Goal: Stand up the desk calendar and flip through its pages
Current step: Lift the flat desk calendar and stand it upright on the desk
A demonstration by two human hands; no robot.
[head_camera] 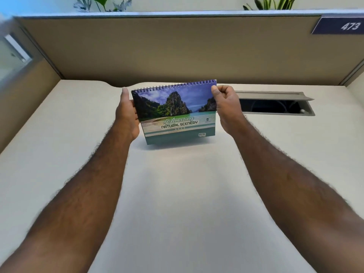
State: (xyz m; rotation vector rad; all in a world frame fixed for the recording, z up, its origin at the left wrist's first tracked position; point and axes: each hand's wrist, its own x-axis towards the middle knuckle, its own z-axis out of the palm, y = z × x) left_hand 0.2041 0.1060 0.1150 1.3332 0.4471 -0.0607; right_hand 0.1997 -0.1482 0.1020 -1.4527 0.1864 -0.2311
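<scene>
A pale desk [177, 194] fills most of the view, closed off at the back by a tan partition wall [157, 50] with green plants [271, 3] showing above its top rail. On the wall's right end a dark plate [338, 26] reads "473". An open cable hatch [275, 104] is sunk into the desk at the right, behind the right hand. The desk calendar [176, 113] is held upright over the middle of the desk, spiral binding on top and tilted slightly to the left; whether its lower edge touches the desk or hangs just above it is hard to tell. Its cover shows limestone cliffs over green water and the words "Amazing NATURAL SCENERY"; the smaller print below is too blurred to read. The left hand [127, 115] grips the calendar's left edge, palm against it. The right hand [226, 104] pinches the upper right corner between thumb and curled fingers.
</scene>
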